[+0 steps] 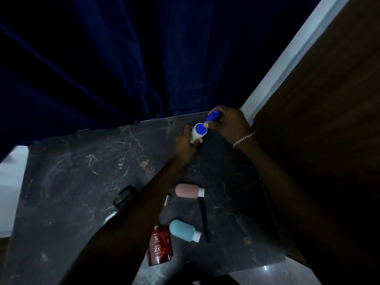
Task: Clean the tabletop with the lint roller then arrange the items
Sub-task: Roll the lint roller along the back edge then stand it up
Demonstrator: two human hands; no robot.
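Far right corner of table (67, 182): right hand (228, 122) grips roller (202, 128) handle; left hand (186, 145) fingers closed round its white roll. Bottles (185, 230) lie near.

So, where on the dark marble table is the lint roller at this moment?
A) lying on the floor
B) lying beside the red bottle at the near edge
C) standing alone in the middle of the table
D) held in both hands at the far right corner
D: the left hand grips the lint roller by its white roll and the right hand its blue handle, at the far right corner of the table.
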